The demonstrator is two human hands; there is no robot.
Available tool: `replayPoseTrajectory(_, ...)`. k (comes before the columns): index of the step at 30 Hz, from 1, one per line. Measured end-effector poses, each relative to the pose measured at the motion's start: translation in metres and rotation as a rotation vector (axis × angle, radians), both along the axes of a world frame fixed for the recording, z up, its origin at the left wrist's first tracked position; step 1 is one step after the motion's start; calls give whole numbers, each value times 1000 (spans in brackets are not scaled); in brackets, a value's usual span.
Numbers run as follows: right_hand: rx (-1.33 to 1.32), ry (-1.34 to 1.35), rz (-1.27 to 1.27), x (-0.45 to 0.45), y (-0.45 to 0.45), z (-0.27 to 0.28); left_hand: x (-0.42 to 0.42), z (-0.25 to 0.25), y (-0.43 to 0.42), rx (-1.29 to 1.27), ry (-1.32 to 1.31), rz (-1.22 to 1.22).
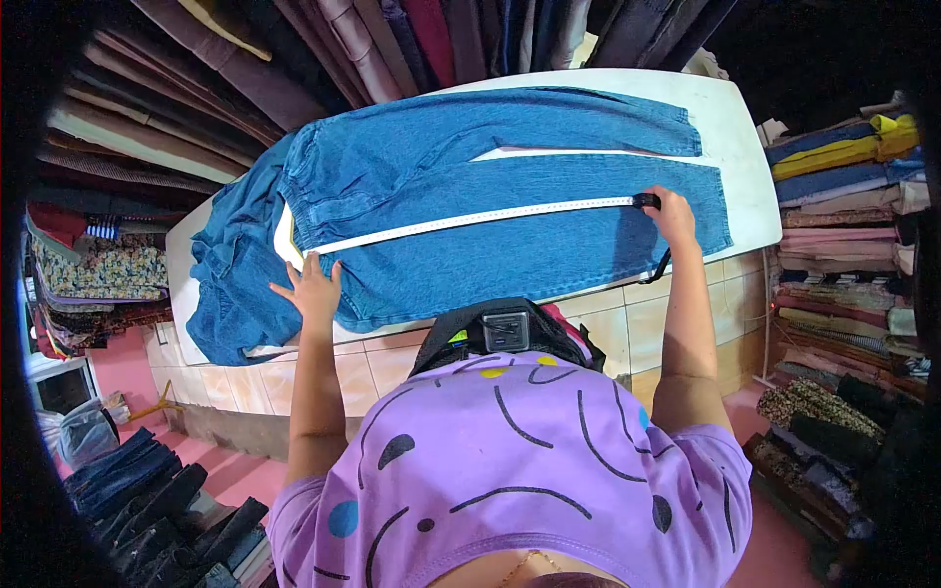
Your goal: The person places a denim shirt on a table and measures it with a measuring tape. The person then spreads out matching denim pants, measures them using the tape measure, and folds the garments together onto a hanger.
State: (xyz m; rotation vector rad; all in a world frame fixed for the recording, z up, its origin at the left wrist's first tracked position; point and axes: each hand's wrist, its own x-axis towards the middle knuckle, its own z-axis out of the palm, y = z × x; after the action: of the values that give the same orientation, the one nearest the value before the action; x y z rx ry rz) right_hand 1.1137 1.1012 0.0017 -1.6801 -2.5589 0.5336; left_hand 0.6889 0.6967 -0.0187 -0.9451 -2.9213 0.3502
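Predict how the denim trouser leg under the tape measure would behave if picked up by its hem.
The denim trouser leg would probably droop rather than stay stiff: the fabric creases softly near the waist. It is unlikely to roll, lying flat on the white table.

The table (753, 186) is brightly lit, while fisheye distortion bends toward black corners.

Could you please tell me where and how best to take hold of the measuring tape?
I'd suggest gripping the measuring tape by its black end piece, coming from the right with the right hand, as it looks bulkier than the flat strip. The left hand could pin the other end near the waistband from the near side.
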Motion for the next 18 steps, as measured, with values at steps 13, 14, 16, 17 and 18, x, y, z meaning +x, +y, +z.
replayPoseTrajectory(13,3,-14,-34,73,55,-7,5,5,17,-73,-71,147)
replayPoseTrajectory(14,1,-9,-31,82,62,-10,4,4,17,-76,-78,163)
replayPoseTrajectory(16,1,-6,-31,97,74,-15,4,4,18,-73,-99,194)
replayPoseTrajectory(17,12,-40,-56,104,80,-17,4,5,18,-71,-101,189)
replayPoseTrajectory(18,24,-73,-83,109,84,-16,5,7,21,-86,-119,218)
